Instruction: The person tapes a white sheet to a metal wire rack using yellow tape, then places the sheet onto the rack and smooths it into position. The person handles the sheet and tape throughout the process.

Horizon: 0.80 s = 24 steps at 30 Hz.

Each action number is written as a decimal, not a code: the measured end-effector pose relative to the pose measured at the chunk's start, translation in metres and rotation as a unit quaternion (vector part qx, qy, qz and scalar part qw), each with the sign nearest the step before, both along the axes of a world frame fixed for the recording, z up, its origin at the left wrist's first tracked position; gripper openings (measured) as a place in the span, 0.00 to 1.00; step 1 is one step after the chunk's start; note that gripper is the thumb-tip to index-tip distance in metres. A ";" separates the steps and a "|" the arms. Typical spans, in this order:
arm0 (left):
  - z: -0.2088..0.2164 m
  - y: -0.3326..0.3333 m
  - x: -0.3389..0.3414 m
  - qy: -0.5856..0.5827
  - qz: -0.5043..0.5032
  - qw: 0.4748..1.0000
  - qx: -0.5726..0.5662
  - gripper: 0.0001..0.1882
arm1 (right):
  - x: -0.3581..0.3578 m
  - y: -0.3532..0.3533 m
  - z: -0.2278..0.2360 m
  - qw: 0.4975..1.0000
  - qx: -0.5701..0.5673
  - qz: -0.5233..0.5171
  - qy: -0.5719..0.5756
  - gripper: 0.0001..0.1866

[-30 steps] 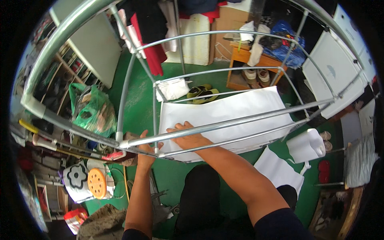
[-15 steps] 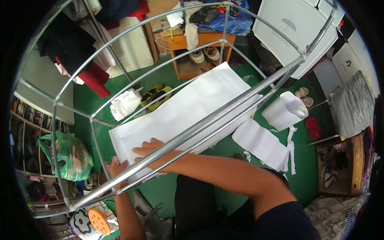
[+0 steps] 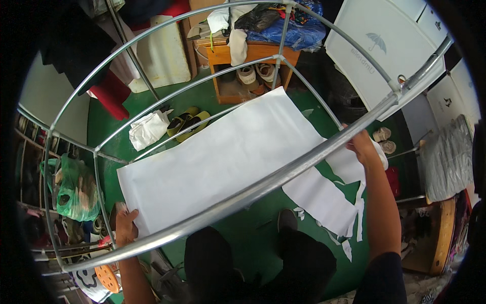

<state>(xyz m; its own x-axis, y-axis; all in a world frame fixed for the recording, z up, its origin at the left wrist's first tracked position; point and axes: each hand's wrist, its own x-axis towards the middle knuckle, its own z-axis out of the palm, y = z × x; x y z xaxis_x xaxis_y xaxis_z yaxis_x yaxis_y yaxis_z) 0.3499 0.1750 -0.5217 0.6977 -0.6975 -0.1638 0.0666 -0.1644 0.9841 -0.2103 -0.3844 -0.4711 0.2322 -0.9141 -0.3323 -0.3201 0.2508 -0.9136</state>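
Observation:
A large white sheet (image 3: 223, 162), smooth and flexible, lies across the lower level of a round metal tube frame (image 3: 202, 226) in front of me. At its near left end, my left hand (image 3: 126, 226) is closed at the edge, thumb against the sheet; its other fingers are mostly hidden. On the far right, my right hand (image 3: 360, 145) is closed around the frame's tubing near a post, with fingertips showing beyond the tube. The thick front tube runs between both hands and covers part of the sheet's near edge.
On the green floor lie a white cut piece (image 3: 324, 197), thin strips (image 3: 360, 213), a white roll (image 3: 349, 164) partly behind my right arm, and yellow-green shoes (image 3: 190, 124). A wooden cabinet (image 3: 253, 50) stands beyond the frame. A green plastic bag (image 3: 76, 187) sits left.
My right hand has left the sheet's left end and moved far right to the frame. The left hand has shifted left and lower. Sheet and front tube appear lower left in view.

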 end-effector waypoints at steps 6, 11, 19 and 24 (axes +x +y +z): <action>-0.001 -0.002 0.000 0.046 0.042 0.998 -0.024 0.17 | 0.095 -0.063 -0.080 0.979 0.083 0.125 -0.141 0.21; 0.028 0.000 -0.004 0.137 0.066 0.988 0.017 0.13 | 0.131 -0.044 -0.055 0.977 0.066 0.142 -0.142 0.13; 0.039 -0.008 -0.008 0.123 0.093 0.987 -0.053 0.15 | 0.119 -0.032 -0.014 0.966 -0.041 0.118 -0.225 0.08; 0.037 -0.021 -0.013 0.160 0.095 0.982 -0.036 0.15 | 0.122 -0.044 -0.030 0.982 -0.029 0.104 -0.157 0.09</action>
